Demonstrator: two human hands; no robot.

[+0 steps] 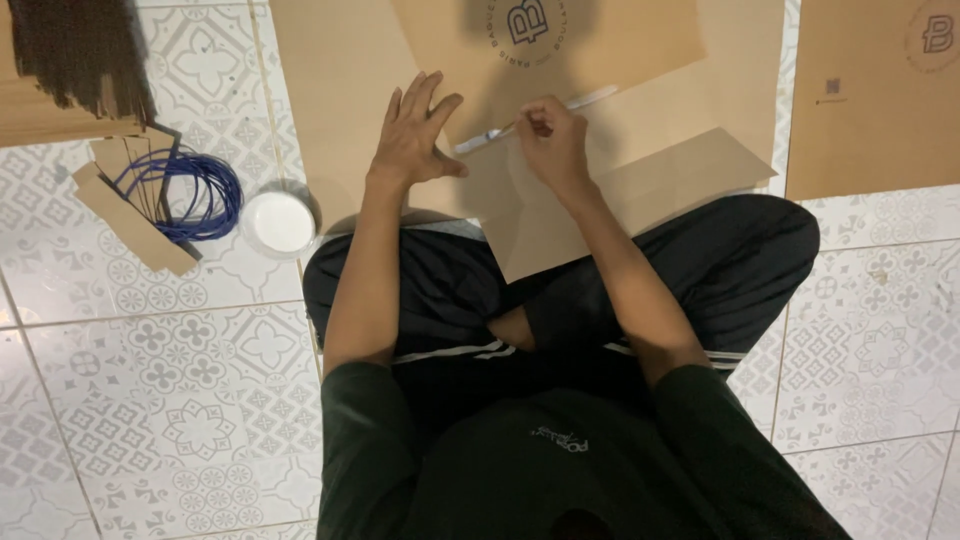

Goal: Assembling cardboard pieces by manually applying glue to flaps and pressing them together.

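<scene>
The person sits cross-legged on the tiled floor point(200, 400). The left hand point(412, 135), fingers spread, presses flat on a brown kraft paper sheet point(340, 90) lying partly across the lap. The right hand point(550, 140) is closed around a slim white brush point(520, 125) resting on that sheet. The sheet appears partly creased, not yet formed. A round white tub point(278, 222), apparently holding white paste, stands beside a coil of blue cord point(190, 192).
</scene>
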